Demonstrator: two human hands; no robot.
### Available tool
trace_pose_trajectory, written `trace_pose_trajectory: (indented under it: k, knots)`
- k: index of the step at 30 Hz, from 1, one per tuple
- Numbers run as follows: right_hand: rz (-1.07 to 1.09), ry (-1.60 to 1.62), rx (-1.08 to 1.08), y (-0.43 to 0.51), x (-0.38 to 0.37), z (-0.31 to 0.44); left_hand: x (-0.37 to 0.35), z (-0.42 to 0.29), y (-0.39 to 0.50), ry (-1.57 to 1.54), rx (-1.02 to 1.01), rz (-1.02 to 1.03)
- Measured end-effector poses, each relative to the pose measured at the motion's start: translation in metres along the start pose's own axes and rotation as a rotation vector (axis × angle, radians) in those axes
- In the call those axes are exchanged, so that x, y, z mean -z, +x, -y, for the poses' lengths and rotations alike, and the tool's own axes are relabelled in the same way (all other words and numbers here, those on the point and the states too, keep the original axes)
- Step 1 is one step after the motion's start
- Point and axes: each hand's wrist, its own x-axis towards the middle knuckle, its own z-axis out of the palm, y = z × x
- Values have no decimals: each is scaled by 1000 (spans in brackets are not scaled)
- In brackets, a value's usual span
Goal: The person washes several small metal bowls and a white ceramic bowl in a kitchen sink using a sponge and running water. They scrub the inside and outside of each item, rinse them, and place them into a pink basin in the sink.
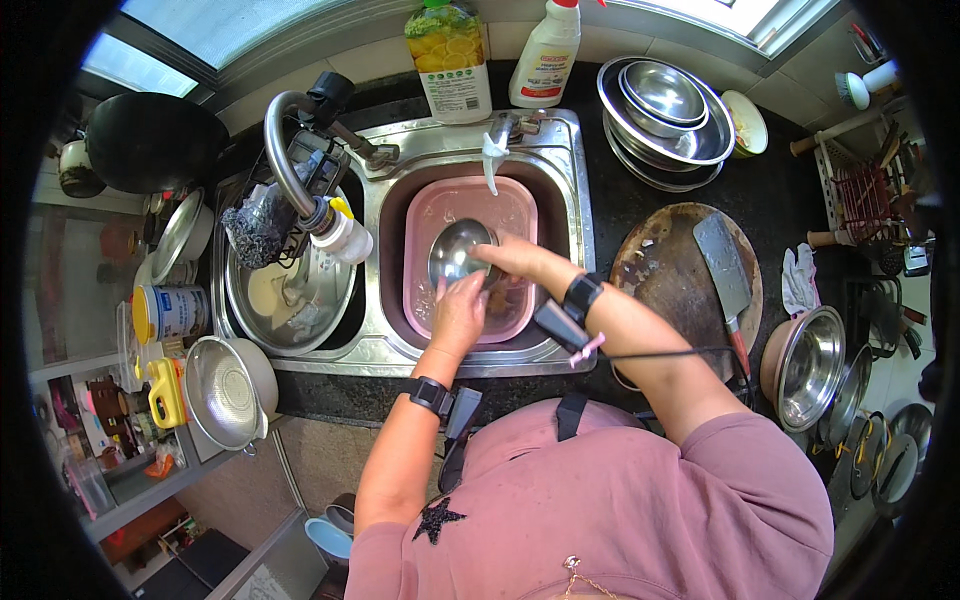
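Over a pink plastic basin [420, 225] set in the right bowl of the sink, I have a small stainless-steel bowl [456, 244] between both hands. My left hand [459, 309] grips its near rim. At its right side is my right hand [510, 255], with some fingers over the rim and others hidden by the bowl. Water fills part of the basin. A metal tap [507, 133] with a white piece on its spout stands just behind.
A steel basin [238, 300] with cloudy liquid fills the left sink bowl, under a curved faucet [277, 150]. To the right, a cleaver [721, 262] lies on a round wooden chopping board [652, 300]. Stacked steel bowls [664, 97], a spray bottle [546, 56] and a detergent bottle [450, 67] stand behind.
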Motion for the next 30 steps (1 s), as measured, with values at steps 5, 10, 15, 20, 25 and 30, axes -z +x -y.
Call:
trace_pose_trajectory:
  k: [5, 10, 15, 20, 25, 30]
  knots:
    - [-217, -695, 226, 40, -2, -7, 11, 10, -26, 75, -23, -93]
    - [-590, -908, 362, 61, -4, 10, 22, 39, -61, 72, 108, -110]
    - [-545, -970, 328, 71, -18, -3, 9, 44, -66, 73, 131, -147]
    - [-409, -486, 26, 66, -31, -33, -3, 50, -52, -170, 308, -75]
    - [-254, 444, -274, 45, -32, -33, -22, 53, -15, -762, 685, -99]
    - [4, 1173, -4, 19, -58, -14, -23, 41, 20, -1380, 790, -115]
